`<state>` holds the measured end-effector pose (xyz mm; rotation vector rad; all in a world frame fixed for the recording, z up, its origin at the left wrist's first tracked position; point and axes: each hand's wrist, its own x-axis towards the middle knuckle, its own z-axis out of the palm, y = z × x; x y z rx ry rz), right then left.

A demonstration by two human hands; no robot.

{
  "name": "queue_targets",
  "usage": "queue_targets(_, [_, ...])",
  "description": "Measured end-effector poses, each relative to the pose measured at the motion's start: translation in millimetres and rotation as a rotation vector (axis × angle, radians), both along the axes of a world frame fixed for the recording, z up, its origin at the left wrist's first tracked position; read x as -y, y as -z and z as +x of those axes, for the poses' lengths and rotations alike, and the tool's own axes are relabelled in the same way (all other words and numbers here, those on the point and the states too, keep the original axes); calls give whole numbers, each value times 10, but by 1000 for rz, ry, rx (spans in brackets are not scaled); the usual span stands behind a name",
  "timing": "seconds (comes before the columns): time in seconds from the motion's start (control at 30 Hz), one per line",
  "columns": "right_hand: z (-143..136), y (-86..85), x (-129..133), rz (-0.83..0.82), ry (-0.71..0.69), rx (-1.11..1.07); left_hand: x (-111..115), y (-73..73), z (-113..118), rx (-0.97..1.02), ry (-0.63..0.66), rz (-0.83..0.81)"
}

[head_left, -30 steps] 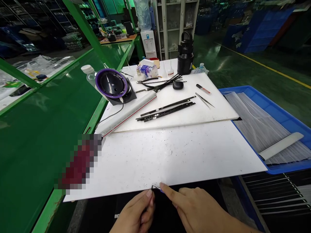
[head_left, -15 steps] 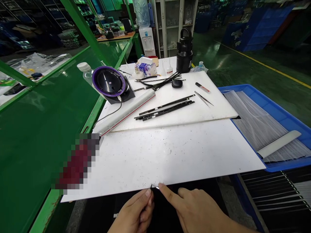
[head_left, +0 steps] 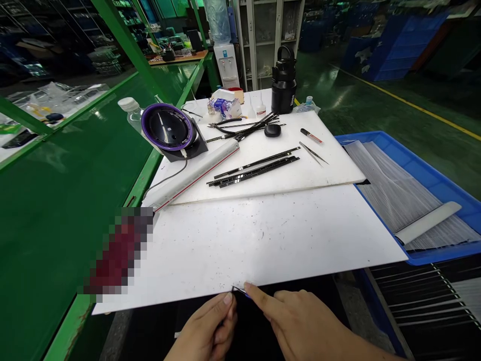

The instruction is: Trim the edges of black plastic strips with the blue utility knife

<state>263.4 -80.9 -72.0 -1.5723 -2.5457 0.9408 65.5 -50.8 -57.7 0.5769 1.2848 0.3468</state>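
Note:
At the front edge of the white board (head_left: 315, 225), my left hand (head_left: 210, 323) is closed in a pinch, thumb on top. A small dark sliver (head_left: 232, 290) sticks up from its fingertips; the rest of it is hidden. My right hand (head_left: 300, 321) grips a thin, blade-like tool (head_left: 239, 290), with the index finger stretched along it. The tool's tip points left and meets the dark sliver. Its handle is hidden in my palm. Small dark specks lie on the board in front of both hands.
A white foam slab (head_left: 319, 165) carries black strips (head_left: 255, 170), tweezers (head_left: 313, 153), a marker-like pen (head_left: 311, 135), a black case (head_left: 272, 130) and pliers (head_left: 225, 124). A purple-rimmed fan (head_left: 168, 127) and a black bottle (head_left: 283, 90) stand behind. A blue crate (head_left: 432, 170) is at right.
The tool in my right hand has shifted slightly left, its tip now over the sliver. My left hand has hardly moved. The whole view has shifted a little.

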Motion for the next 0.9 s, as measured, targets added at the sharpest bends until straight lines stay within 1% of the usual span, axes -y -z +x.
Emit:
queue_targets(0.23, [7,-36,-28,19,-47,38,11,-11,5,-23,0,14])
queue_targets(0.57, [-28,-114,-60,18,-89,165,8,0,9,-19,10,19])
queue_targets(0.73, [-29,-98,-36,34,-81,136,-6,13,-6,-19,51,11])
queue_targets(0.8, [-23,-81,-15,52,-70,137,-9,35,-26,-20,77,-1])
queue_targets(0.9, [-14,-61,11,60,-51,128,-9,78,-55,-37,77,-4])
